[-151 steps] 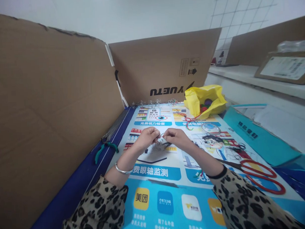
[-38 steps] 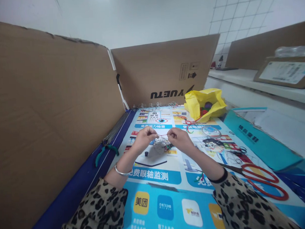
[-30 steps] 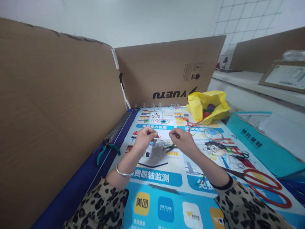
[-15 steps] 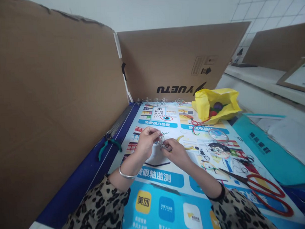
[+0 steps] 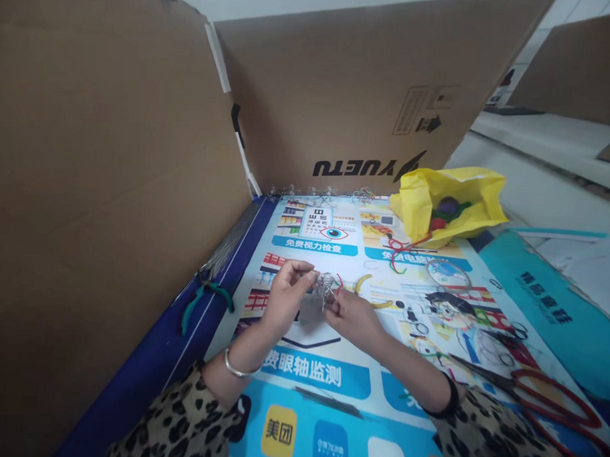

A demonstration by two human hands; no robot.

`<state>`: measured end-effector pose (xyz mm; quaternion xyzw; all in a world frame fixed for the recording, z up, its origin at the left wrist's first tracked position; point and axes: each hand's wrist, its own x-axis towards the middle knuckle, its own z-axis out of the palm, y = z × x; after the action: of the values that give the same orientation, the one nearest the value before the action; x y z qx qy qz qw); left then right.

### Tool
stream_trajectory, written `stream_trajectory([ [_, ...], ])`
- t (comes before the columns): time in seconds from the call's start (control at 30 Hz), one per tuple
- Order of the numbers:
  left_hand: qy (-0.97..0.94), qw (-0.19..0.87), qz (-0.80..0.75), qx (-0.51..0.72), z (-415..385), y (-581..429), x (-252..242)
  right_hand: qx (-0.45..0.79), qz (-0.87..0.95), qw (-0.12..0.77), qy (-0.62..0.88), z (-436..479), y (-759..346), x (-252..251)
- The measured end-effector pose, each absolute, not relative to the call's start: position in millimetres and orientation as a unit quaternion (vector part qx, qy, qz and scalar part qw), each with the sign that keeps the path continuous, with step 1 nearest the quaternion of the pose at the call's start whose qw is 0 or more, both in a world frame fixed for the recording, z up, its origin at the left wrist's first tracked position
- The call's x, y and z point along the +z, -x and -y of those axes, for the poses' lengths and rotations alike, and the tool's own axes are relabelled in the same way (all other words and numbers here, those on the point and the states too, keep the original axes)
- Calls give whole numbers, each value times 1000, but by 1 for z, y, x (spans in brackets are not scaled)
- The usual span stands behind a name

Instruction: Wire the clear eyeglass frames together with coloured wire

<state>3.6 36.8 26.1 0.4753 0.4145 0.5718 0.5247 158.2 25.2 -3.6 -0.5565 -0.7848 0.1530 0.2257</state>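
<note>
A small silvery piece of twisted wire (image 5: 326,285) is held up between both hands, above the printed sheet (image 5: 316,335). My left hand (image 5: 287,290) pinches its left side with thumb and forefinger. From the lower right, my right hand (image 5: 352,317) grips the same wire piece, its fingers closed. A bit of red strand shows at the wire's upper right. The wire's exact shape is too small to make out.
Teal-handled pliers (image 5: 205,300) and a bundle of wires (image 5: 225,248) lie left. Right are a yellow bag (image 5: 414,208) with coloured balls, red-handled scissors (image 5: 546,397) and small black-handled scissors (image 5: 509,336). Wire pieces (image 5: 324,194) line the back. Cardboard (image 5: 330,87) walls enclose the left and back.
The wire piece has turned between my fingers, showing more of itself and a red strand where green showed before. The camera view has tilted down and closer.
</note>
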Motion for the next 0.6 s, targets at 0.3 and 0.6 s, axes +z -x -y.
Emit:
stream_trajectory([
  [0.3, -676, 362, -449, 459, -34, 6, 5, 183, 791, 276, 514, -27, -165, -5],
  [0.6, -718, 372, -426, 405, -40, 10, -2, 192, 796, 343, 460, -30, -165, -10],
])
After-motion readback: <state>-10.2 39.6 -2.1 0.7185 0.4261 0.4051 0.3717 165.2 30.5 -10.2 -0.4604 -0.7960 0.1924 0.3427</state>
